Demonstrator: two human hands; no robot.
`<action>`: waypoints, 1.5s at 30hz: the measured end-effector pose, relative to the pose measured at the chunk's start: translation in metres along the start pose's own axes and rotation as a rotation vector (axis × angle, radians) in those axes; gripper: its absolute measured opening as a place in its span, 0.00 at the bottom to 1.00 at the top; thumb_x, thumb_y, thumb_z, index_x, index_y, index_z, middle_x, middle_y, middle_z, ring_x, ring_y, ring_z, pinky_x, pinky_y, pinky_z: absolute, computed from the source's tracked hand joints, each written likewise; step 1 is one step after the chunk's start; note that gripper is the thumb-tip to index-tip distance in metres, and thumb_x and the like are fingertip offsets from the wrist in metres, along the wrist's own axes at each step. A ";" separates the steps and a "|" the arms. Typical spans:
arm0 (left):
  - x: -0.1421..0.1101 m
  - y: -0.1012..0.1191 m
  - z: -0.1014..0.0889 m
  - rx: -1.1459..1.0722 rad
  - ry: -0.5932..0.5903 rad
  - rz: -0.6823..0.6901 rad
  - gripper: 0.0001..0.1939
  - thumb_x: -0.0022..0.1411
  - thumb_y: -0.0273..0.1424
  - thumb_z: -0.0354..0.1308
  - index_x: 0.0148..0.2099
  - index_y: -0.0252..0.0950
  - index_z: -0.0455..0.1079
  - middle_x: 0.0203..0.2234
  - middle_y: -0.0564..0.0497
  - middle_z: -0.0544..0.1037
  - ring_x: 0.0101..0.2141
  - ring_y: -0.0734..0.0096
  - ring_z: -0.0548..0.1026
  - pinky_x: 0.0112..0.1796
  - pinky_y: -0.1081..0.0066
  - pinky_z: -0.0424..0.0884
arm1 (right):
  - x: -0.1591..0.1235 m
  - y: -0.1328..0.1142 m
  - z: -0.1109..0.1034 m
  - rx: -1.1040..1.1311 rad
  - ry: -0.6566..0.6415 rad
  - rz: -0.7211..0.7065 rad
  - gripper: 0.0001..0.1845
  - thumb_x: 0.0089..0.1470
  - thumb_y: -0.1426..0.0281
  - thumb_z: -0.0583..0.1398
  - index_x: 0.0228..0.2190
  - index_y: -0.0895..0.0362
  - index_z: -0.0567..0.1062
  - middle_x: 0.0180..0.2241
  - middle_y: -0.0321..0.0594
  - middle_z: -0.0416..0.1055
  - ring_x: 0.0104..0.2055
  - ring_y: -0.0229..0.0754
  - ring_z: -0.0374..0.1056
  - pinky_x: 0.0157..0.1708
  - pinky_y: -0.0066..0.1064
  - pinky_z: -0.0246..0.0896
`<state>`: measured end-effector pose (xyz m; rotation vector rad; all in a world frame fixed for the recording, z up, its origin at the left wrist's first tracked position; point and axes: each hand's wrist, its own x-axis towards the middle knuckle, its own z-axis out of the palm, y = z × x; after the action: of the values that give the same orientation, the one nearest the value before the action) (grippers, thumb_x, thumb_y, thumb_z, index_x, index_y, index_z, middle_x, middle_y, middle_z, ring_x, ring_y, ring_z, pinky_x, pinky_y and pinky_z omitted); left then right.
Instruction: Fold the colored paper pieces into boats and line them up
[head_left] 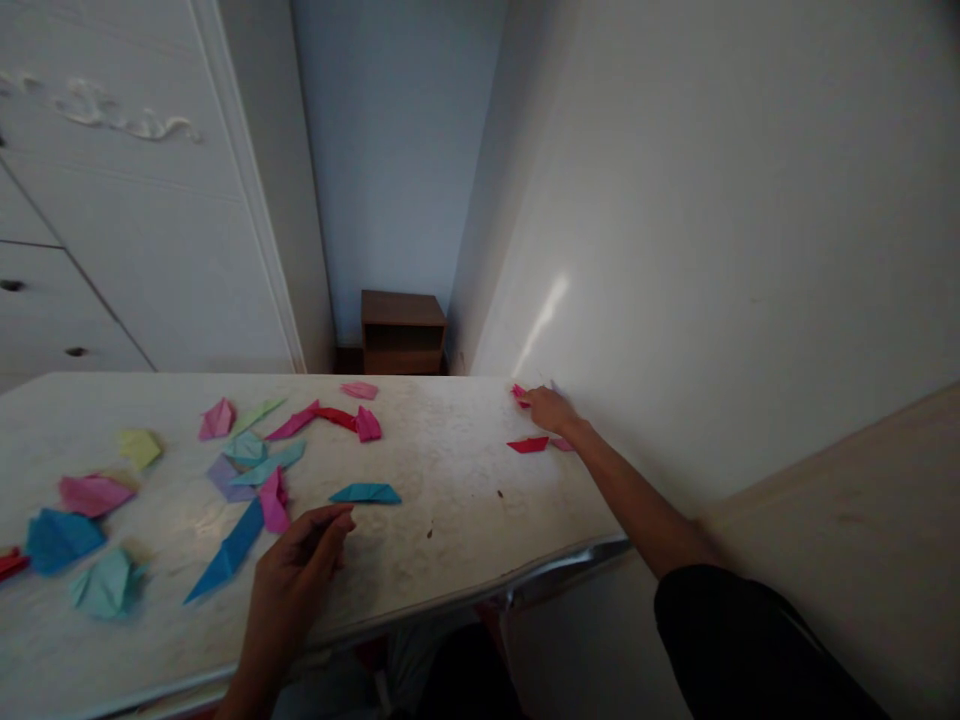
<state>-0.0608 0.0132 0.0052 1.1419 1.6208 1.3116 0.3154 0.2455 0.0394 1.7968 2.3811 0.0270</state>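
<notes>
My right hand [552,409] reaches to the far right of the table, its fingers closed on a bright pink folded paper [519,396]. A red folded paper [528,445] and a pink one [561,444] lie just in front of it, the pink one partly hidden by my wrist. My left hand [304,565] hovers over the front of the table with thumb and forefinger drawn together; nothing shows between them. Just beyond its fingertips lies a blue folded paper [366,493]. Beside it are a magenta folded piece [274,500] and a long blue one [229,552].
Several more folded papers lie across the left of the white table [450,540], among them a yellow piece [140,448] and a teal one [107,583]. A wall [697,250] borders the right side. Behind stand a white cabinet [165,260] and a brown box shelf [403,310].
</notes>
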 end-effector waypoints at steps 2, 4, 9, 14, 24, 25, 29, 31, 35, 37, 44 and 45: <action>0.000 0.000 0.000 0.002 0.003 -0.003 0.28 0.49 0.52 0.59 0.41 0.32 0.73 0.23 0.51 0.73 0.21 0.73 0.69 0.23 0.74 0.67 | -0.002 -0.003 0.004 -0.009 0.010 0.004 0.25 0.55 0.80 0.50 0.53 0.60 0.72 0.53 0.47 0.69 0.55 0.45 0.62 0.56 0.34 0.52; 0.000 -0.001 0.000 0.003 0.001 -0.010 0.29 0.49 0.53 0.59 0.41 0.32 0.73 0.25 0.50 0.75 0.21 0.73 0.69 0.23 0.74 0.68 | -0.003 -0.005 0.006 -0.019 0.021 0.012 0.25 0.55 0.80 0.49 0.52 0.60 0.72 0.53 0.47 0.69 0.55 0.45 0.63 0.55 0.34 0.53; 0.002 -0.004 0.000 0.006 -0.001 -0.026 0.28 0.49 0.53 0.59 0.42 0.33 0.73 0.28 0.49 0.76 0.24 0.72 0.70 0.25 0.74 0.69 | -0.005 -0.006 0.008 -0.049 0.028 0.051 0.24 0.56 0.78 0.49 0.51 0.61 0.73 0.49 0.50 0.71 0.52 0.47 0.65 0.52 0.36 0.55; 0.001 0.000 0.000 -0.009 0.001 -0.049 0.29 0.47 0.53 0.60 0.41 0.33 0.73 0.26 0.49 0.76 0.23 0.72 0.70 0.24 0.74 0.69 | -0.009 -0.007 0.010 -0.071 0.029 0.077 0.23 0.55 0.78 0.49 0.49 0.61 0.75 0.46 0.52 0.72 0.49 0.49 0.66 0.49 0.37 0.57; 0.001 0.000 0.000 0.014 0.001 -0.011 0.27 0.49 0.52 0.59 0.40 0.33 0.73 0.24 0.50 0.75 0.22 0.72 0.70 0.23 0.74 0.69 | -0.017 0.004 0.012 -0.069 0.110 0.156 0.27 0.63 0.63 0.46 0.61 0.57 0.60 0.64 0.49 0.50 0.65 0.52 0.47 0.60 0.42 0.45; 0.001 -0.001 0.000 0.016 0.001 -0.009 0.27 0.49 0.52 0.59 0.40 0.33 0.74 0.23 0.51 0.74 0.22 0.72 0.70 0.23 0.74 0.69 | -0.016 0.008 0.014 -0.060 0.093 0.170 0.29 0.63 0.61 0.46 0.63 0.57 0.58 0.65 0.49 0.48 0.66 0.53 0.43 0.61 0.43 0.43; 0.002 -0.003 -0.001 0.021 0.006 0.004 0.27 0.49 0.51 0.59 0.40 0.33 0.74 0.24 0.50 0.75 0.23 0.72 0.71 0.24 0.74 0.69 | -0.011 0.022 0.025 -0.001 -0.014 0.200 0.35 0.63 0.53 0.42 0.65 0.58 0.50 0.66 0.50 0.43 0.68 0.54 0.36 0.63 0.46 0.36; 0.002 -0.003 -0.001 0.019 0.003 0.000 0.27 0.49 0.52 0.59 0.41 0.33 0.74 0.27 0.49 0.76 0.23 0.71 0.71 0.24 0.74 0.70 | -0.008 0.027 0.029 0.019 -0.051 0.198 0.36 0.63 0.51 0.41 0.65 0.58 0.50 0.66 0.51 0.42 0.68 0.55 0.38 0.62 0.47 0.37; 0.000 0.002 0.000 0.005 0.012 -0.034 0.28 0.48 0.52 0.60 0.41 0.33 0.73 0.27 0.49 0.77 0.23 0.71 0.71 0.23 0.74 0.69 | -0.005 0.030 0.032 0.047 -0.099 0.193 0.38 0.63 0.49 0.39 0.65 0.59 0.50 0.66 0.56 0.42 0.67 0.57 0.41 0.62 0.47 0.40; -0.001 0.006 0.000 0.001 0.017 -0.043 0.28 0.47 0.52 0.60 0.40 0.33 0.73 0.25 0.49 0.76 0.22 0.72 0.70 0.22 0.74 0.68 | -0.005 0.030 0.033 0.058 -0.113 0.191 0.39 0.63 0.48 0.38 0.65 0.60 0.50 0.66 0.57 0.41 0.67 0.58 0.40 0.61 0.48 0.41; 0.000 0.005 0.001 -0.006 0.027 -0.033 0.28 0.46 0.53 0.61 0.40 0.34 0.74 0.27 0.49 0.76 0.23 0.72 0.71 0.23 0.74 0.68 | -0.002 0.031 0.035 0.081 -0.123 0.180 0.41 0.62 0.46 0.37 0.65 0.59 0.49 0.66 0.58 0.42 0.67 0.57 0.39 0.62 0.47 0.40; 0.000 0.003 0.000 0.003 0.024 -0.032 0.28 0.47 0.53 0.61 0.40 0.34 0.74 0.27 0.49 0.76 0.22 0.73 0.70 0.23 0.75 0.68 | -0.001 0.031 0.034 0.083 -0.122 0.177 0.41 0.62 0.46 0.37 0.65 0.60 0.49 0.66 0.58 0.42 0.67 0.57 0.40 0.62 0.46 0.39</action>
<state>-0.0601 0.0138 0.0078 1.1009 1.6522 1.3080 0.3504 0.2501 0.0090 1.9810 2.1646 -0.1583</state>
